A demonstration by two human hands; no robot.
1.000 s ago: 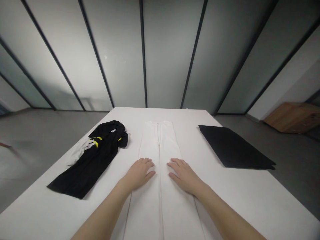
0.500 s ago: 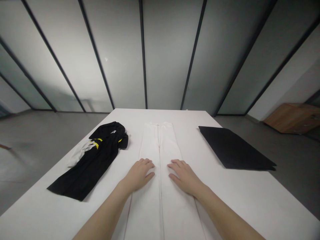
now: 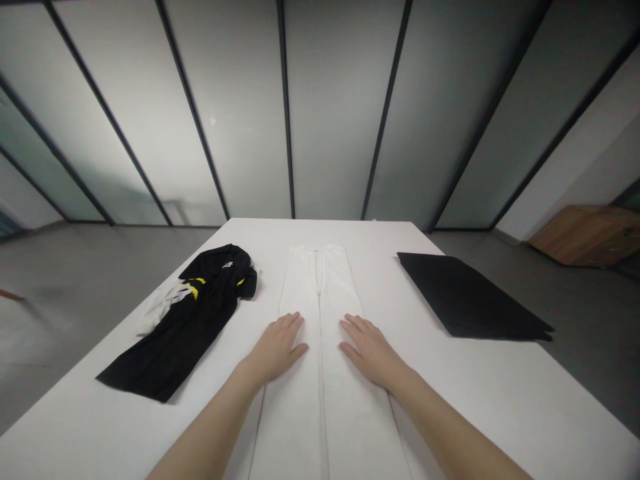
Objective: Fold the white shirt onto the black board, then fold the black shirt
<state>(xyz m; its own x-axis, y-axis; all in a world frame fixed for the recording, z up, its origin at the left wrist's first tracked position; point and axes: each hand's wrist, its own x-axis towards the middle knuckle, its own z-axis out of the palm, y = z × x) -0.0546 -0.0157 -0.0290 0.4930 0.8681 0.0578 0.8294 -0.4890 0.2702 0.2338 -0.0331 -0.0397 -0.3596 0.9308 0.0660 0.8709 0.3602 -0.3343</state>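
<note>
A long white garment [image 3: 337, 277], which looks like a pair of trousers, lies flat down the middle of the table with a seam or gap along its centre. My left hand [image 3: 280, 347] rests palm down on its left half, fingers stretched forward and thumb pointing inward. On the right half lies my right hand [image 3: 367, 348], also flat with the fingers extended. Neither hand grips the cloth. The garment's near end runs out of view at the bottom.
A black garment [image 3: 200, 320] with yellow and white parts lies crumpled on the left of the white table [image 3: 320, 230]. At the right edge is a flat black sheet or folder [image 3: 470, 300]. Beyond the table stand frosted panels [image 3: 330, 120] and a wooden cabinet [image 3: 585, 233].
The fingers of both hands have straightened a little and shifted slightly outward, away from the centre line. The garments and the black sheet stay in place.
</note>
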